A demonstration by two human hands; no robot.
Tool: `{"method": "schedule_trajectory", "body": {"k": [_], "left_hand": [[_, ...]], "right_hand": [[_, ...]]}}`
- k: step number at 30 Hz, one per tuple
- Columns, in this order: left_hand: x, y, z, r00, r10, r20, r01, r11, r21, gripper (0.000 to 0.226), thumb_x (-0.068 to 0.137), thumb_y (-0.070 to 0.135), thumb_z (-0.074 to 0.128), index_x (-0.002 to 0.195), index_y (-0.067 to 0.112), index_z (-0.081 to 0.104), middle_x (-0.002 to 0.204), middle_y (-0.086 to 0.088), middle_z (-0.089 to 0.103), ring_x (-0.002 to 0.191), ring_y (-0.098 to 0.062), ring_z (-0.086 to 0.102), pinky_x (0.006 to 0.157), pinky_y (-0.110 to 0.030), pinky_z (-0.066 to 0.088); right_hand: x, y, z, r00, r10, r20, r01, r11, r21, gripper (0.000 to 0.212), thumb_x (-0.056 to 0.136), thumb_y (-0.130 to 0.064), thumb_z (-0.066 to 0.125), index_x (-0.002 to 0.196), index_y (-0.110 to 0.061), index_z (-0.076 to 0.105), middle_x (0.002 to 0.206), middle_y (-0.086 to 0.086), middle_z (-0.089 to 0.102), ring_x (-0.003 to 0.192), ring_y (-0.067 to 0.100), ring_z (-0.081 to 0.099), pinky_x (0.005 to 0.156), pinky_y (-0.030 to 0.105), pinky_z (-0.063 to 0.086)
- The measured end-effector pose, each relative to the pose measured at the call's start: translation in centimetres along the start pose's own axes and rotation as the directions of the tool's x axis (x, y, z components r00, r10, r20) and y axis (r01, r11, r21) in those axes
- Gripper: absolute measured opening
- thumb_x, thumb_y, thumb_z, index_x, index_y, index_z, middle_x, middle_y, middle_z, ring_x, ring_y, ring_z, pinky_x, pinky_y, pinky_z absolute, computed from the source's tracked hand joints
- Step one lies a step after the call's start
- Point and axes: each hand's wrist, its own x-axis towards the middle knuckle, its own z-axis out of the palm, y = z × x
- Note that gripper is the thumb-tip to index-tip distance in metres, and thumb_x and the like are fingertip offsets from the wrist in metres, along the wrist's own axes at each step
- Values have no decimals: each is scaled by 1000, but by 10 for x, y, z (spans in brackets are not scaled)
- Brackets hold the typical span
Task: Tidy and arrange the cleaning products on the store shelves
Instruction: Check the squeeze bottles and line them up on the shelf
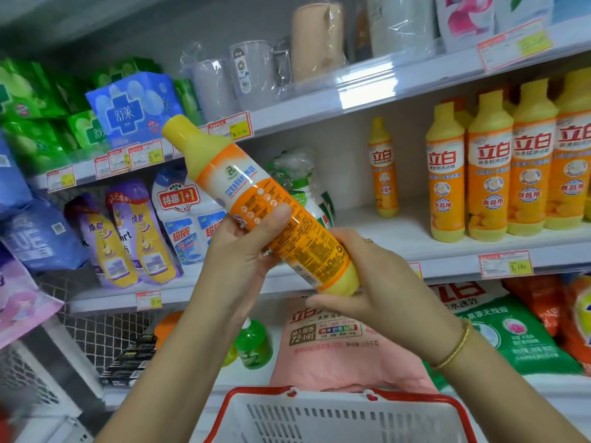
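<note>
Head view | we hold the yellow detergent bottle tilted above the basket, cap end farthest from it | left hand fingers clamped round its glossy orange label | right hand fingers curled round its rounded plastic base

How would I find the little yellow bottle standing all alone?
Find the middle shelf, behind the held bottle. Left of the row of big yellow bottles stands the little yellow bottle, alone, far shorter and slimmer than them.
</note>
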Motion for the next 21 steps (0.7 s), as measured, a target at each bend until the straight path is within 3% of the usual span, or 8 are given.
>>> {"method": "schedule_trajectory", "body": {"k": [1,3,6,8,10,12,17,21], "left_hand": [[0,-1,2,999,-6,-36,8,999,34,40,60,29,72,96,19,59,81,6,73,80,-9,71,65,-29,58],[0,-2,2,997,-18,-79,26,995,99,40,61,30,71,98,19,60,81,7,73,82,-9,72,68,-30,57],[0,0,-2,998,-24,-58,33,987,159,35,63,29,70,96,19,62,81,7,74,81,-8,71,68,-27,57],[2,6,-6,999,-37,3,36,989,141,34,68,24,72,100,16,63,86,5,74,81,-9,71,66,-24,56],[4,10,-12,995,-67,72,58,991,117,34,75,16,75,107,14,64,95,2,74,87,-11,70,68,-23,56],[5,11,-15,989,-99,113,91,993,70,36,74,12,76,107,17,64,92,3,74,82,-9,70,65,-23,56],[9,8,-20,977,-208,56,209,978,-25,36,72,26,66,105,13,64,89,-3,74,75,-12,71,62,-25,57],[12,6,-21,933,-354,-57,346,931,-114,33,69,22,67,98,6,64,85,-11,74,75,-18,73,57,-28,58]], "right_hand": [[1,-3,7,999,-10,-35,3,981,-192,75,71,-60,70,134,-36,36,116,-14,54,100,6,56,78,22,45],[2,-6,22,992,-7,-129,-29,960,-278,82,74,-56,70,140,-31,28,120,-7,51,100,13,56,76,27,45],[-1,-1,38,978,-7,-209,-9,997,-72,75,74,-48,74,132,-34,30,110,-10,56,90,9,60,71,25,48],[-4,3,37,992,81,-101,-55,970,239,63,72,-46,77,120,-38,37,99,-15,63,86,3,63,72,21,51],[-7,7,33,991,83,102,-128,791,598,58,73,-35,79,118,-33,43,100,-12,69,86,5,67,74,24,54],[-11,9,29,977,16,214,-178,614,769,54,78,-22,76,122,-25,46,105,-6,70,92,11,68,76,25,53],[-9,3,27,905,-107,411,-385,202,900,67,70,-45,77,124,-15,51,100,22,69,84,32,70,72,35,58],[-5,-8,22,872,-88,481,-479,47,877,72,57,-51,83,103,1,63,86,29,68,71,33,71,60,32,59]]}}
